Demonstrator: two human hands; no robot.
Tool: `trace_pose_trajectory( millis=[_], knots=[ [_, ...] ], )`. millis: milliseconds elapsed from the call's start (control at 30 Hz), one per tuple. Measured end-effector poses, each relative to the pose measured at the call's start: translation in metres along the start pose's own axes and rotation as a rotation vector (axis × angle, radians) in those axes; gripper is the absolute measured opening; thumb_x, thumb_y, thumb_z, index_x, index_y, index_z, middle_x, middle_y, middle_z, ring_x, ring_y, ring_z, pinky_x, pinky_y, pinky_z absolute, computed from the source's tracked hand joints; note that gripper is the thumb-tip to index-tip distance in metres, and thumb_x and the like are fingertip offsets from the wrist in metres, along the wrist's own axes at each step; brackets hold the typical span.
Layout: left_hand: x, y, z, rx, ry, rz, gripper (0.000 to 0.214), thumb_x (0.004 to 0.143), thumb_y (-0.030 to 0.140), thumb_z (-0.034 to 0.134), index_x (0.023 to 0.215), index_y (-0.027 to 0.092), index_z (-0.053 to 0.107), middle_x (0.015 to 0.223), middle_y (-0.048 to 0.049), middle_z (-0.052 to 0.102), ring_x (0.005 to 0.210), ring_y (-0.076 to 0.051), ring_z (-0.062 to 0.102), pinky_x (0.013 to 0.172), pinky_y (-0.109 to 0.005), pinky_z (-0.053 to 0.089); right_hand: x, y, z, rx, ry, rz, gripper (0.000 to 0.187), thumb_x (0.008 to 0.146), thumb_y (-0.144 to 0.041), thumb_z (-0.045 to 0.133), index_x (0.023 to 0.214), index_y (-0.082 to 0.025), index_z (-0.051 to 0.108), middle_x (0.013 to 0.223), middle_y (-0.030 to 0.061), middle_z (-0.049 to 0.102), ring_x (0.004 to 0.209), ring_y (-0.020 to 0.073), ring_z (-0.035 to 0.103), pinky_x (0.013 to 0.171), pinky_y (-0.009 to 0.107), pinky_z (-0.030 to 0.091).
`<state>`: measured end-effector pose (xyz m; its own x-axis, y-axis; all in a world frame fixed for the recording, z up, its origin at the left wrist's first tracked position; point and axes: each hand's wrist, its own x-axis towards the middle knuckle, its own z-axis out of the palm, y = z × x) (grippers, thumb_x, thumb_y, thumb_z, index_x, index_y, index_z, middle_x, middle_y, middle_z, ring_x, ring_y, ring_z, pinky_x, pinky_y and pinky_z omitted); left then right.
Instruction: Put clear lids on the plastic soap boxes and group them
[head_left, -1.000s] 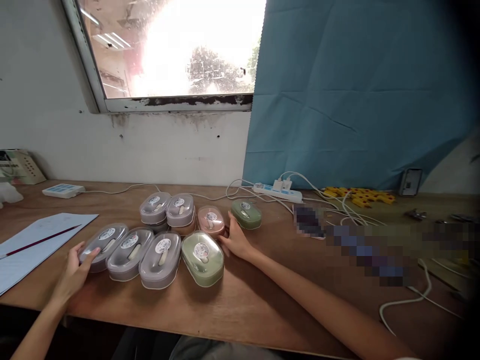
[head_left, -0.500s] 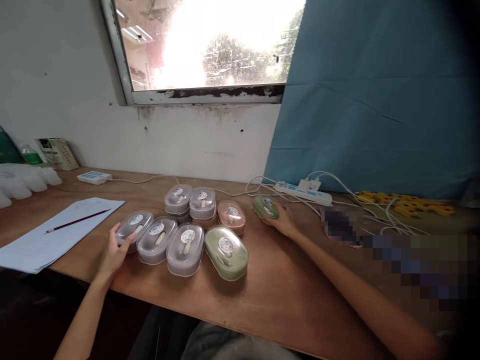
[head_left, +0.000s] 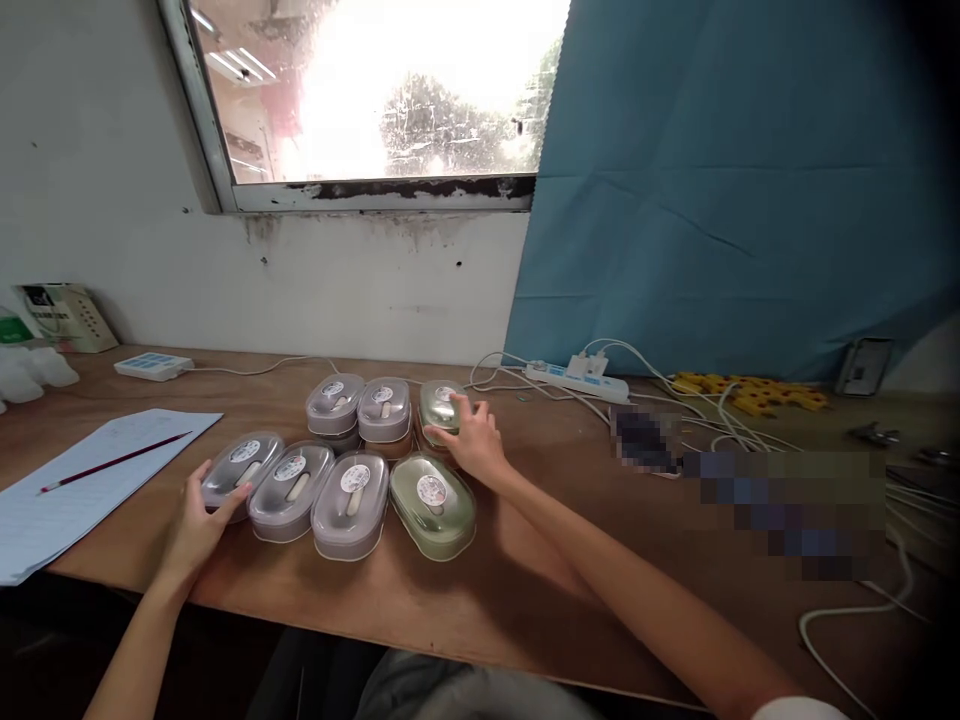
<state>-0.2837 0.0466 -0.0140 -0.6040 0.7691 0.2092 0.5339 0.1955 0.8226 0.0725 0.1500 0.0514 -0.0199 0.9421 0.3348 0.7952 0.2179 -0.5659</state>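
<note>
Several oval lidded boxes lie grouped on the wooden table (head_left: 480, 600). In the front row are three grey boxes and a green box (head_left: 433, 502). My left hand (head_left: 196, 522) rests with curled fingers against the leftmost grey box (head_left: 241, 470). Behind stand two stacks of grey boxes (head_left: 361, 410). My right hand (head_left: 471, 442) holds a small green box (head_left: 441, 403) on top of the pink box, which is almost hidden beneath it.
A white paper sheet (head_left: 67, 490) with a red pencil (head_left: 112, 462) lies at the left. A power strip (head_left: 577, 378) and white cables sit behind, under a blue curtain (head_left: 735, 190). Yellow pieces (head_left: 750, 390) lie far right. A window is above.
My right hand reached right, took the small green box from beside the power strip, and brought it left onto the pink box. My left hand stayed on the leftmost grey box.
</note>
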Motion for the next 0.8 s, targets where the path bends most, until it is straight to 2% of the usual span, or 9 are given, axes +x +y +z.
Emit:
trace_pose_trajectory(
  millis=[67, 167, 233, 333, 433, 533, 700, 800],
  knots=[
    [-0.001, 0.001, 0.000, -0.001, 0.001, -0.006, 0.088, 0.069, 0.063, 0.056, 0.139, 0.020, 0.026, 0.144, -0.0136, 0.031, 0.129, -0.030, 0.035, 0.106, -0.046, 0.030, -0.007, -0.001, 0.006, 0.025, -0.069, -0.015, 0.066, 0.077, -0.046, 0.059, 0.135, -0.024, 0.036, 0.126, 0.0176, 0.038, 0.115, 0.0382, 0.044, 0.087, 0.051, 0.040],
    [0.000, 0.000, 0.001, -0.009, 0.012, -0.007, 0.090, 0.067, 0.064, 0.057, 0.139, 0.020, 0.026, 0.144, -0.0132, 0.032, 0.129, -0.028, 0.036, 0.106, -0.044, 0.030, -0.013, 0.006, 0.007, 0.067, -0.141, -0.051, 0.069, 0.077, -0.025, 0.054, 0.139, -0.025, 0.025, 0.135, 0.0164, 0.031, 0.115, 0.0297, 0.049, 0.089, 0.042, 0.042],
    [0.001, -0.001, 0.002, -0.010, 0.016, -0.012, 0.091, 0.067, 0.064, 0.057, 0.139, 0.019, 0.026, 0.143, -0.0132, 0.032, 0.129, -0.027, 0.035, 0.107, -0.043, 0.029, -0.014, 0.014, 0.005, 0.079, -0.159, -0.068, 0.075, 0.071, -0.010, 0.048, 0.139, -0.026, 0.021, 0.136, 0.0144, 0.030, 0.117, 0.0259, 0.049, 0.091, 0.038, 0.042],
    [0.001, 0.000, 0.002, 0.001, 0.012, -0.029, 0.092, 0.066, 0.064, 0.058, 0.139, 0.019, 0.026, 0.143, -0.0141, 0.032, 0.129, -0.029, 0.035, 0.107, -0.045, 0.029, -0.011, 0.023, 0.002, 0.071, -0.167, -0.093, 0.086, 0.060, 0.001, 0.045, 0.137, -0.031, 0.024, 0.135, 0.0117, 0.032, 0.118, 0.0269, 0.048, 0.092, 0.040, 0.041],
    [0.000, 0.002, 0.000, 0.015, 0.007, -0.040, 0.091, 0.066, 0.064, 0.058, 0.139, 0.019, 0.027, 0.143, -0.0144, 0.033, 0.128, -0.031, 0.036, 0.105, -0.048, 0.030, -0.006, 0.027, 0.004, 0.059, -0.169, -0.118, 0.088, 0.057, 0.000, 0.048, 0.135, -0.033, 0.027, 0.132, 0.0115, 0.034, 0.110, 0.0296, 0.054, 0.089, 0.042, 0.043],
    [-0.002, 0.006, -0.001, 0.019, 0.007, -0.035, 0.089, 0.068, 0.062, 0.058, 0.139, 0.018, 0.027, 0.143, -0.0145, 0.033, 0.128, -0.031, 0.036, 0.105, -0.047, 0.031, 0.001, 0.026, 0.011, 0.058, -0.156, -0.136, 0.085, 0.062, -0.006, 0.054, 0.137, -0.033, 0.025, 0.131, 0.0122, 0.035, 0.106, 0.0300, 0.056, 0.087, 0.042, 0.043],
    [-0.003, 0.009, 0.000, 0.019, 0.003, -0.024, 0.089, 0.070, 0.060, 0.057, 0.139, 0.015, 0.025, 0.144, -0.0157, 0.031, 0.130, -0.030, 0.034, 0.107, -0.045, 0.029, 0.021, 0.019, 0.026, 0.074, -0.133, -0.143, 0.084, 0.068, -0.015, 0.061, 0.140, -0.032, 0.022, 0.135, 0.0163, 0.030, 0.111, 0.0336, 0.053, 0.089, 0.046, 0.041],
    [-0.002, 0.009, 0.000, 0.024, -0.002, -0.015, 0.087, 0.071, 0.060, 0.055, 0.139, 0.015, 0.024, 0.144, -0.0149, 0.030, 0.130, -0.029, 0.034, 0.107, -0.043, 0.029, 0.026, 0.016, 0.023, 0.109, -0.116, -0.141, 0.087, 0.068, -0.018, 0.063, 0.142, -0.027, 0.017, 0.140, 0.0208, 0.021, 0.120, 0.0375, 0.045, 0.091, 0.050, 0.039]
  ],
)
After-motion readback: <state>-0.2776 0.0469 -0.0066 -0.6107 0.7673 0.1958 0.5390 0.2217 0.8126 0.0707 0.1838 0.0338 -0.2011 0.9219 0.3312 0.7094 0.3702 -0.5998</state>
